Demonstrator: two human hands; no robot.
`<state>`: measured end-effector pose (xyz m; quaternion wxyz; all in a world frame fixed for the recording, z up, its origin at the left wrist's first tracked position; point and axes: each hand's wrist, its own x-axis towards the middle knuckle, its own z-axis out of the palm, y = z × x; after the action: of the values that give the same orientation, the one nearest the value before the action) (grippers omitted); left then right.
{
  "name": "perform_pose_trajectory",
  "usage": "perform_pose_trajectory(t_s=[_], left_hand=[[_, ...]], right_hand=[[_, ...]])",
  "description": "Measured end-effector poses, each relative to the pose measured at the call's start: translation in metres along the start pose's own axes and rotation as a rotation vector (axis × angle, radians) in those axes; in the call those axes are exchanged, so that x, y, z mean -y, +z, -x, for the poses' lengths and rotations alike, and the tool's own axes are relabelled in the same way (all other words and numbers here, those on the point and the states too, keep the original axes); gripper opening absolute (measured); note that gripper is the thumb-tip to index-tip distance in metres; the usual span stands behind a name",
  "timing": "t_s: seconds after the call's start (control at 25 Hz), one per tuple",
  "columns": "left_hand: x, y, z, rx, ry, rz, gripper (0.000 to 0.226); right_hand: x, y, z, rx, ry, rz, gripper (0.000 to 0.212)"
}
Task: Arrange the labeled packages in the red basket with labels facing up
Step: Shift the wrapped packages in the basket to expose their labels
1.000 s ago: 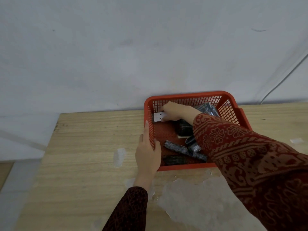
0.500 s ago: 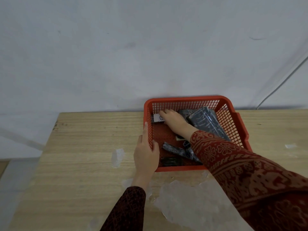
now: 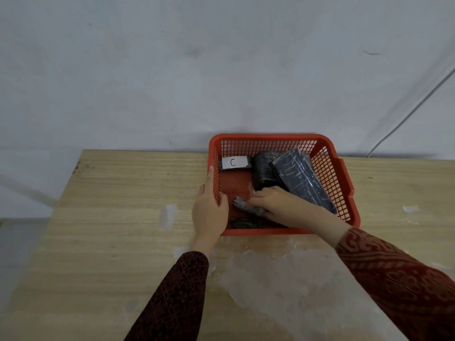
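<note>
Hands at red basket [image 3: 344, 188] on wooden table [image 3: 118, 217].
Left hand [image 3: 209, 210] clasps its left wall; right hand [image 3: 278, 205] pinches a small dark package [image 3: 246, 207] near front; C-labeled package [image 3: 234, 162] lies far-left, label up.

Red plastic mesh basket [image 3: 330, 166], glossy dark film-wrapped packages [image 3: 301, 179], matt wood-grain table [image 3: 128, 193].
</note>
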<state>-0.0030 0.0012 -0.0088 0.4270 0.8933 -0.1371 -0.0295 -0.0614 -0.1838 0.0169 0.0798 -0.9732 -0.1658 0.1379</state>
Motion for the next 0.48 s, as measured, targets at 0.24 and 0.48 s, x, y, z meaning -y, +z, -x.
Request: perform_pose_trajectory(t_s=[0.24,0.48], left_hand=[[-0.001,0.001,0.0,-0.01,-0.001,-0.024,0.07],[0.0,0.001,0.0,-0.01,-0.002,-0.005,0.063]], right_hand=[[0.001,0.004,0.002,0.061,-0.238,0.213,0.083],[-0.001,-0.002,-0.008,0.093,-0.059,-0.39,0.048]])
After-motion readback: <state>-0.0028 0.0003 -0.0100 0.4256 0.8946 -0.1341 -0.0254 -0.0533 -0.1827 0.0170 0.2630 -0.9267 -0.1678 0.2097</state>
